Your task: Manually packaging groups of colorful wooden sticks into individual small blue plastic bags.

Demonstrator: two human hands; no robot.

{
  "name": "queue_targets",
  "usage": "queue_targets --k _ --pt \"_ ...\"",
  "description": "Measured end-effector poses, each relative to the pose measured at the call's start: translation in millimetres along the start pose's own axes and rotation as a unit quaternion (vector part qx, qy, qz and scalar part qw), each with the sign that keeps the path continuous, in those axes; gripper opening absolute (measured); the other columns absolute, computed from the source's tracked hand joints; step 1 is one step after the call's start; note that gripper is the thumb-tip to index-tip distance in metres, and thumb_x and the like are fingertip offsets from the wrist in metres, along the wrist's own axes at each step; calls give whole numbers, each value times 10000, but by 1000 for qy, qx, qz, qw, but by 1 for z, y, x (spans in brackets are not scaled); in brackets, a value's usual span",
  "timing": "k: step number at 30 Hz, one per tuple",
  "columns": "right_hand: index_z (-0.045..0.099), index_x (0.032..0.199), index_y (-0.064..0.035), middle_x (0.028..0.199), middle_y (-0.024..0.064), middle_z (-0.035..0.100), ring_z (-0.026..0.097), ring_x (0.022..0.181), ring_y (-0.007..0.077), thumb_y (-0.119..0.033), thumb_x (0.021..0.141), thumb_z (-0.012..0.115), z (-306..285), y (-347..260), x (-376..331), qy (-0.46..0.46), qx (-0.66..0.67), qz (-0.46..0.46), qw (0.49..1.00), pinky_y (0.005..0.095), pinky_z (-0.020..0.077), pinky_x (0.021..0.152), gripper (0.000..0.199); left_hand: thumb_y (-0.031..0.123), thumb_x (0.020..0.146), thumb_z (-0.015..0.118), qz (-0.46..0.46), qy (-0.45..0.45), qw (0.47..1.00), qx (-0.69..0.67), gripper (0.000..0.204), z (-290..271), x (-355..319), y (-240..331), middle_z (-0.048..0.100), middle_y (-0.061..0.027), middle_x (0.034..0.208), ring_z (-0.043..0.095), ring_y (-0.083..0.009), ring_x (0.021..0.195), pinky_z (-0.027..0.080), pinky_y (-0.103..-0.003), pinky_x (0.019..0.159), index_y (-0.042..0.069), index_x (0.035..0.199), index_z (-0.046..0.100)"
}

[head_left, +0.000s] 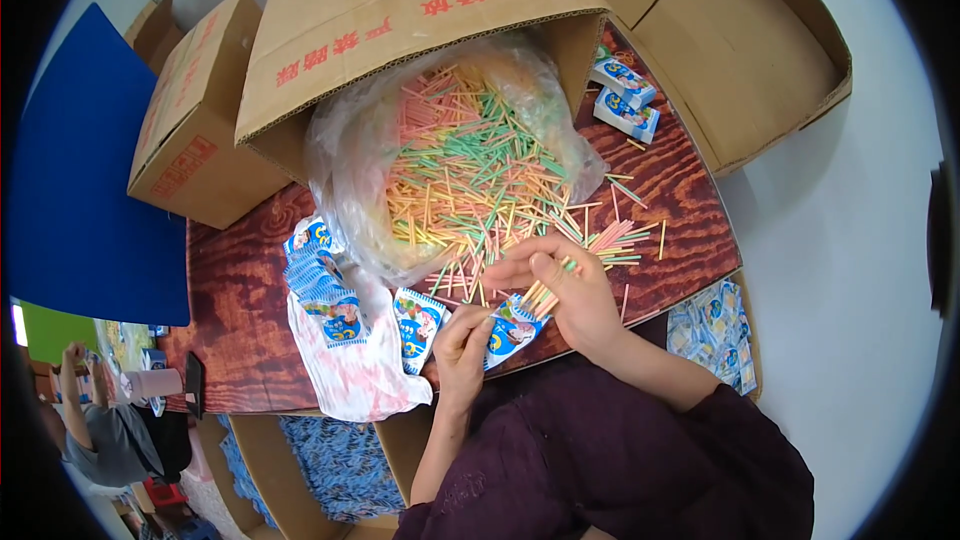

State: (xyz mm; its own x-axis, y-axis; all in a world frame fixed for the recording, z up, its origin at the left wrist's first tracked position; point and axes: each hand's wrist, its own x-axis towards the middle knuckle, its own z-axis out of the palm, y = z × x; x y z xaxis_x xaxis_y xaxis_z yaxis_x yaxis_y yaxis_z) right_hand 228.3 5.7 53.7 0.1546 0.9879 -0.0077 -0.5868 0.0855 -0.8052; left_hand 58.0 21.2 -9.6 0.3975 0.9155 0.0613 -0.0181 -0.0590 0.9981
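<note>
Left hand [461, 348], fingertips clamped on small blue-and-white plastic packet [510, 337]; right hand [580, 302], fingers closed around thin pastel-coloured sticks [540, 300] at packet's top.

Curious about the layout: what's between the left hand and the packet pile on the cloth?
Between the left hand and packet pile, the head view shows one loose packet and some cloth.

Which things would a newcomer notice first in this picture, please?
First, a heap of pastel sticks spilling from an open cardboard box on the table. Nearer, the left hand pinches a blue and white packet; the right hand holds several sticks at its upper edge.
</note>
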Motion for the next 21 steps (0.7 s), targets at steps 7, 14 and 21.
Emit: queue_targets --k 7,14,21 --pt "524 1120 45 1025 237 665 659 1016 334 -218 997 502 -8 -2 5 -50 11 24 998 429 523 902 290 20 904 600 -11 -20 999 -27 97 -1 2 -7 619 -55 912 542 -115 835 422 -235 750 -47 953 649" --pt "535 1067 -24 664 23 514 490 553 100 -189 997 503 -28 7 11 81 254 105 958 229 424 544 181 45 932 580 -18 -4 1000 9 104 -7 -3 -12 633 -31 915 560 -74 815 431 -208 735 -26 964 648" --pt "559 955 -43 629 -6 453 350 467 39 -93 945 570 -21 38 9 80 17 73 994 189 294 442 53 85 956 563 -72 123 950 -280 134 -23 -15 -25 662 -56 926 616 -118 778 496 -257 695 -5 1040 614"
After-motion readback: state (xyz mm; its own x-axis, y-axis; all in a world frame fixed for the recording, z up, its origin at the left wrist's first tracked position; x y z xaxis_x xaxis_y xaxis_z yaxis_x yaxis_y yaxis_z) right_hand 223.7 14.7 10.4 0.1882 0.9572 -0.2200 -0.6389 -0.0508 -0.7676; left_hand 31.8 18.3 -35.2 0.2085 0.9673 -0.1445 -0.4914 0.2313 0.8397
